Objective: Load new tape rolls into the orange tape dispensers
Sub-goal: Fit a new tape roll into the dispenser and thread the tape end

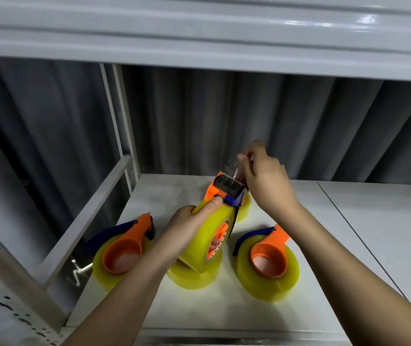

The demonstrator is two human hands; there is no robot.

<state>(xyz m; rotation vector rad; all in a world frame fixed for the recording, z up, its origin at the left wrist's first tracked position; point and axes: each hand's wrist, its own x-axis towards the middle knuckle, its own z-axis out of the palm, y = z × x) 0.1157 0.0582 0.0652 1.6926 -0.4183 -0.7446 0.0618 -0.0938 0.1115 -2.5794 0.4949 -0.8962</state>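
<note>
- We hold up a big yellow see-through tape roll (199,242) with our left hand (187,228). The fingers curl round its side and the thumb presses on top. We think this keeps the roll from turning.
- This roll sits in an orange plastic tape dispenser with a blue handle (226,193). The orange hub fills the hole of the roll, so the roll looks loaded.
- Our right hand (264,178) is at 12 o'clock from the roll. Its fingers pinch the clear loose end of the tape (231,167) just above the toothed cutter. We think we are pulling the end over the teeth, so it is ready to cut.
- At 9 o'clock a second orange dispenser (124,248) lies flat on the white shelf board (249,313). It already has a yellow roll round its hub.
- At 3 o'clock a third orange dispenser (269,258) lies flat too, also with a yellow roll round it.
- Under the held roll lies a spare yellow tape roll (194,277) with no dispenser that we can see.
- Another yellow roll (245,208) peeks out behind the held dispenser. We cannot tell if it sits in anything.
- A grey curtain (224,121) hangs behind the shelf.
</note>
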